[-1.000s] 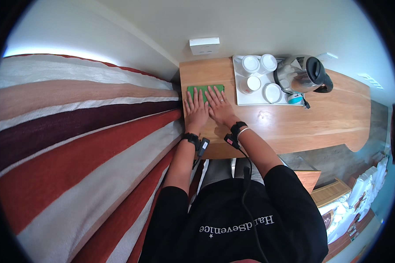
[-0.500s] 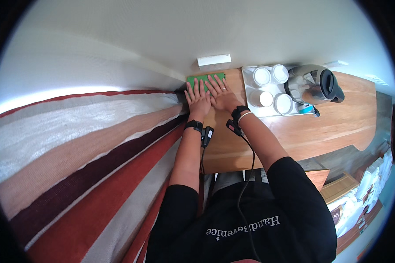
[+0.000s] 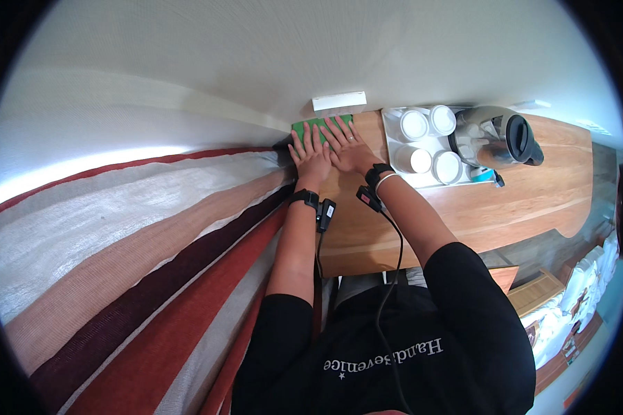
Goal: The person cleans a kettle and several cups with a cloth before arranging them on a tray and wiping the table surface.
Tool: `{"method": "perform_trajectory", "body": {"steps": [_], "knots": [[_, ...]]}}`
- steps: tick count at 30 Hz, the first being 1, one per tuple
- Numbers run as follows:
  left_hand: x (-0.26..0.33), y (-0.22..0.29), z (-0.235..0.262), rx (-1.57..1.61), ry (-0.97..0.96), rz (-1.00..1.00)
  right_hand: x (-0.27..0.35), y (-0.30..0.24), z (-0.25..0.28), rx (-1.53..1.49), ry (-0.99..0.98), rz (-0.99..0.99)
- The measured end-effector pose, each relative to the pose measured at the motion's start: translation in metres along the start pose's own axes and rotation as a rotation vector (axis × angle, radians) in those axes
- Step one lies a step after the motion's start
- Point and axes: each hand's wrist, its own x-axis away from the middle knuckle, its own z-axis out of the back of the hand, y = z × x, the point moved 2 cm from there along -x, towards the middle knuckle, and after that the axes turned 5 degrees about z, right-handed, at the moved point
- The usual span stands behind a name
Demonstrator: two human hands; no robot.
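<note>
Both arms reach forward, left hand [image 3: 311, 158] and right hand [image 3: 351, 150] flat, fingers spread, side by side.

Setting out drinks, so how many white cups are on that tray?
4, all on the white tray: two at the back, two in front, beside the kettle. None looks hidden.

A flat green cloth [image 3: 318, 127] lies spread on the wooden desk [image 3: 464, 207], at the desk's far corner, against the wall and just beside the striped curtain. Both hands press down on it with fingers spread and palms flat: the left hand [image 3: 311, 156] covers its near left part, the right hand [image 3: 349, 147] its right part. Only the cloth's far edge shows beyond the fingertips.
</note>
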Motion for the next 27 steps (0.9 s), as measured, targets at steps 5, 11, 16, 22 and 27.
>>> {"method": "perform_trajectory", "body": {"steps": [5, 11, 16, 22, 27], "knots": [[0.001, -0.002, -0.002, -0.002, 0.016, -0.002, 0.001, 0.0, -0.006, 0.016, 0.076, 0.03], [0.002, -0.002, 0.002, 0.027, 0.046, -0.007, 0.001, -0.001, -0.007, 0.053, 0.118, 0.037], [0.015, 0.003, 0.006, -0.065, -0.031, 0.047, 0.014, -0.012, -0.007, 0.013, 0.025, -0.022], [0.066, -0.005, -0.013, -0.096, -0.109, 0.048, 0.068, -0.036, -0.028, 0.102, 0.084, -0.011], [0.127, -0.01, -0.034, -0.08, -0.094, 0.064, 0.119, -0.063, -0.039, 0.076, 0.042, 0.036]]}}
